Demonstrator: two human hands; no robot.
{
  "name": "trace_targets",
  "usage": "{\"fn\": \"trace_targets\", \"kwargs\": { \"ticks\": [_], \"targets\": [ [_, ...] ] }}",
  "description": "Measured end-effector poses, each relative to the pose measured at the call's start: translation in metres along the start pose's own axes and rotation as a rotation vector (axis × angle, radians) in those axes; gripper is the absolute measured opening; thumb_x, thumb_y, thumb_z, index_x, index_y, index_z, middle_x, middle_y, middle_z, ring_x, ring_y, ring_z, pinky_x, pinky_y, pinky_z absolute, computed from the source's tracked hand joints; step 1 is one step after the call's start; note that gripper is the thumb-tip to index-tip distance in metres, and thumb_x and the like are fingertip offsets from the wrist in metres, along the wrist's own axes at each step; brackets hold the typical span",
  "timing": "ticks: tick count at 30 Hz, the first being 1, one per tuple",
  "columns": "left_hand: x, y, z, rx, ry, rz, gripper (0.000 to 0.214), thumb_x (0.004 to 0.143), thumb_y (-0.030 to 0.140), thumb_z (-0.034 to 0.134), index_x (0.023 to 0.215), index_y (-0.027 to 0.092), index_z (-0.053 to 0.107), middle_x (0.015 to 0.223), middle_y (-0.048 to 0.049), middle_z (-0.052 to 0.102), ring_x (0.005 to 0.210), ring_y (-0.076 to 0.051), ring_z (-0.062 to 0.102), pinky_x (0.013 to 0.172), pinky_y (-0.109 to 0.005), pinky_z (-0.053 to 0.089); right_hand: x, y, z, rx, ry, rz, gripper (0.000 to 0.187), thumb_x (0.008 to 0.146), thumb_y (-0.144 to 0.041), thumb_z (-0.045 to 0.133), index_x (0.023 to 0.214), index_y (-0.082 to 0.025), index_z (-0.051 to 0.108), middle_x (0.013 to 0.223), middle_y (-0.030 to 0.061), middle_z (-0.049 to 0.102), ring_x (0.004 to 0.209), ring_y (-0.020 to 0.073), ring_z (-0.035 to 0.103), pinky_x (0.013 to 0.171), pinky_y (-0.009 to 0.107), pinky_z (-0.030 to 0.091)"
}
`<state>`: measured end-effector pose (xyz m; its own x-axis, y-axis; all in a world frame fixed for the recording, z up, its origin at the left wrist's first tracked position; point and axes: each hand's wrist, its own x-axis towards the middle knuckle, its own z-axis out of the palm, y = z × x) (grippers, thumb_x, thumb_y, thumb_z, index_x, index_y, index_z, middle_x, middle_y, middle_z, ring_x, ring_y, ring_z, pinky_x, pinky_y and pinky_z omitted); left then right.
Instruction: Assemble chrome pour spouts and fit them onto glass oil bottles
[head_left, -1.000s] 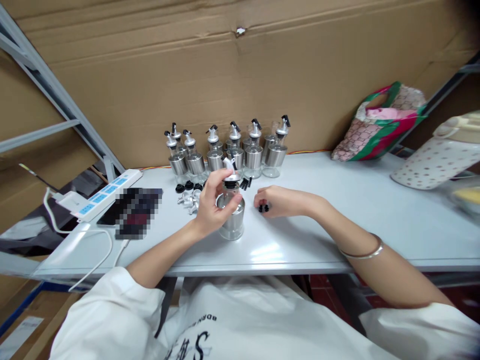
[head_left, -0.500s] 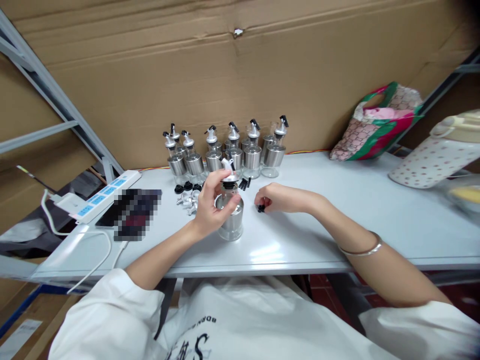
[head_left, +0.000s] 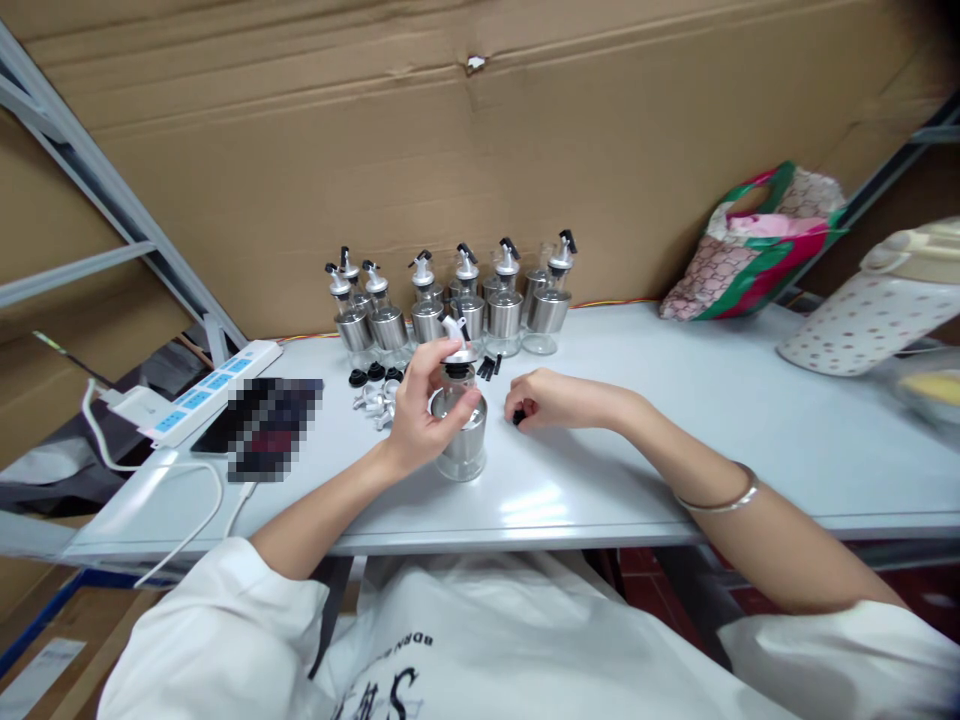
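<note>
A bottle [head_left: 463, 445] with a steel lower half and a white pour spout is stood upright on the near middle of the pale table [head_left: 675, 440]. It is gripped by the left hand [head_left: 424, 415], whose fingers are wrapped around the glass shoulder while the thumb is laid up by the collar under the spout. Just to the right, the right hand [head_left: 551, 398] is rested on the tabletop with its fingers curled in, and a small black piece [head_left: 517, 417] is pinched at the fingertips. Farther back, a row of finished bottles [head_left: 450, 300] is lined up against the cardboard wall [head_left: 480, 160], with loose black caps [head_left: 373, 374] and white spouts [head_left: 375, 402] scattered before it. A power strip [head_left: 214, 388] is laid at the left, and a patterned bag [head_left: 750, 245] is set at the far right.
</note>
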<state>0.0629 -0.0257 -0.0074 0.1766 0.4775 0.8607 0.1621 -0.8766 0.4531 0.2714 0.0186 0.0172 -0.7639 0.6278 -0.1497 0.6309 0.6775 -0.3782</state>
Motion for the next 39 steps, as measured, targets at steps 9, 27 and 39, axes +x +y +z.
{"fn": "trace_targets", "kwargs": {
  "ticks": [9,27,39],
  "targets": [
    [0.001,0.001,0.0,-0.008,-0.002,0.014,0.049,0.084,0.023,0.06,0.128,0.031,0.039,0.117,-0.0073,0.049,0.101,-0.019,0.057,0.068,-0.026,0.057,0.004,0.005,0.001,-0.009,0.024,-0.05,0.021,0.071,-0.007,0.058,0.083,-0.013,0.074,0.078,0.0056,0.068,0.066,0.0134,0.058,0.065,0.022,0.045],
    [0.0,0.001,0.0,-0.01,-0.007,-0.012,0.05,0.084,0.024,0.06,0.128,0.032,0.038,0.119,-0.0071,0.048,0.104,-0.02,0.056,0.069,-0.027,0.058,0.014,0.035,0.003,-0.144,0.158,0.055,0.023,0.072,-0.002,0.054,0.083,-0.01,0.073,0.083,0.0101,0.07,0.071,0.0162,0.061,0.069,0.024,0.044],
    [0.001,0.002,0.0,-0.027,-0.009,-0.012,0.05,0.084,0.024,0.06,0.128,0.032,0.038,0.119,-0.0072,0.048,0.104,-0.02,0.057,0.069,-0.026,0.058,0.004,0.021,-0.007,-0.113,0.165,0.171,0.036,0.074,-0.023,0.066,0.108,-0.011,0.065,0.095,0.0131,0.069,0.076,0.0202,0.063,0.068,0.028,0.047]
  ]
}}
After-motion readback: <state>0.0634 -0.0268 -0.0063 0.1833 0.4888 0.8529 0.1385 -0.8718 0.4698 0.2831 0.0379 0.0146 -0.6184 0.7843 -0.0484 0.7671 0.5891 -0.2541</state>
